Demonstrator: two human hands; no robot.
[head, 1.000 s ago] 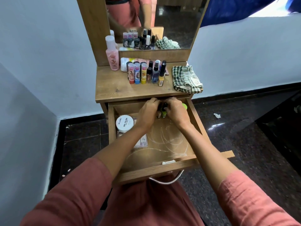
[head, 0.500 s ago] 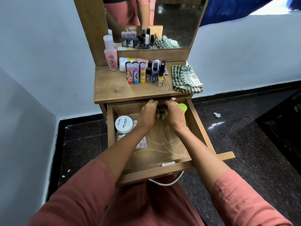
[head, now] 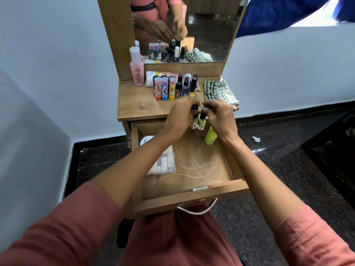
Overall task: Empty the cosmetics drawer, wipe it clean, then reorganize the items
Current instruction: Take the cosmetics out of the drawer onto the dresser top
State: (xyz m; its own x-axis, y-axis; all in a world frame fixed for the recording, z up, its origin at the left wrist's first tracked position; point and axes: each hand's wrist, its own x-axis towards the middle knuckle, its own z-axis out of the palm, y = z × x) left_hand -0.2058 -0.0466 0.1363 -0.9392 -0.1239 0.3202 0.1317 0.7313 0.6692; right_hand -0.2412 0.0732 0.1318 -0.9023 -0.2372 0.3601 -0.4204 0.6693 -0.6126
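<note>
Both hands curl round a cluster of small nail-polish bottles [head: 200, 122], the left hand [head: 179, 117] and right hand [head: 220, 118] pinching them by the black caps, above the back of the open drawer [head: 192, 196], at the table [head: 138, 108] edge. Several bottles held only by their caps could slip, drop into the drawer, or topple the row of cosmetics [head: 174, 87] when set down.

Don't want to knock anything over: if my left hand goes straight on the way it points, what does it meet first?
Probably the yellow nail polish bottle standing on the tabletop, just beyond your left hand; depth is unclear.
</note>
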